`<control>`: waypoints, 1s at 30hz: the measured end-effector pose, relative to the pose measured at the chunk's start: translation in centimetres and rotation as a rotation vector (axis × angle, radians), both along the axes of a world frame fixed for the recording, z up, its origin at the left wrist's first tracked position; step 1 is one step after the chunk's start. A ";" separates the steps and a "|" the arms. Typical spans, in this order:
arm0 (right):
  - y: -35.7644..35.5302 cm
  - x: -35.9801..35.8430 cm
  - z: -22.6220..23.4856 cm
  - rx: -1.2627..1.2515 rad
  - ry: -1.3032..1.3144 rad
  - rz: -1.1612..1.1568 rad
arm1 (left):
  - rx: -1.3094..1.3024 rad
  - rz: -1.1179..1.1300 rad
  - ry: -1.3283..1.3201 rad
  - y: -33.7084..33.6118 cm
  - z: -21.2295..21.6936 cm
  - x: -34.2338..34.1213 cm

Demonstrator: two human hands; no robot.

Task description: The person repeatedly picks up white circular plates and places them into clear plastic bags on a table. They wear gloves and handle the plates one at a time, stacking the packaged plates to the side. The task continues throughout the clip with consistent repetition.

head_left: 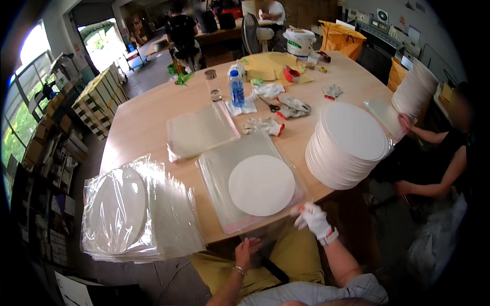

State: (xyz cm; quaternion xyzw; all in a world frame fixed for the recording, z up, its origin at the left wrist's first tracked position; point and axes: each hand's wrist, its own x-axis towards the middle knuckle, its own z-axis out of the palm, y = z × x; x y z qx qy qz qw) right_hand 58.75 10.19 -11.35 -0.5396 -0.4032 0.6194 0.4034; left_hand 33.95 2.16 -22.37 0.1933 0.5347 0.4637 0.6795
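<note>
Your wooden worktop carries a white disc, with a fan behind the worktop; by its near edge, your left hand is open, your gloved right hand's grip unclear

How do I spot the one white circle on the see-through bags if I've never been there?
Find the big wooden table, then the pile of clear bags at the middle of its near edge. The white disc lies on it. It's single and dull, unlike the tall disc stack to its right and the shiny, plastic-wrapped disc to its left.
</note>
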 end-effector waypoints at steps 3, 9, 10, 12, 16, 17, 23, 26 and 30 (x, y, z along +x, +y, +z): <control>2.8 3.7 -5.7 0.450 -1.007 -0.055 | -0.026 -0.002 -0.047 -0.4 0.5 -0.6; -1.1 -4.5 -2.5 0.854 -0.693 0.284 | 0.004 0.002 -0.062 -1.4 0.0 -0.5; -2.0 -6.6 -3.5 0.817 -0.628 0.362 | -0.019 0.003 -0.073 -1.9 -0.5 -0.6; -2.9 -9.7 -4.3 0.945 -0.718 0.488 | -0.048 0.006 -0.100 -2.6 -1.1 -0.8; -3.7 -13.2 -4.8 0.803 -0.789 0.615 | -0.028 0.209 -0.138 -3.0 -2.2 -0.3; -3.5 -13.7 -5.2 0.788 -0.816 0.662 | -0.006 0.261 -0.089 -2.8 -2.4 -0.3; -0.9 -1.6 -1.9 1.060 -1.012 0.176 | -0.115 0.295 -0.047 -0.9 1.3 0.1; -3.2 19.6 -3.4 0.448 -1.387 -0.546 | 0.018 0.167 0.029 -2.0 -1.0 -1.8; -7.1 29.7 -10.6 0.256 -1.513 -0.289 | -0.034 0.071 0.119 -1.4 0.6 -1.7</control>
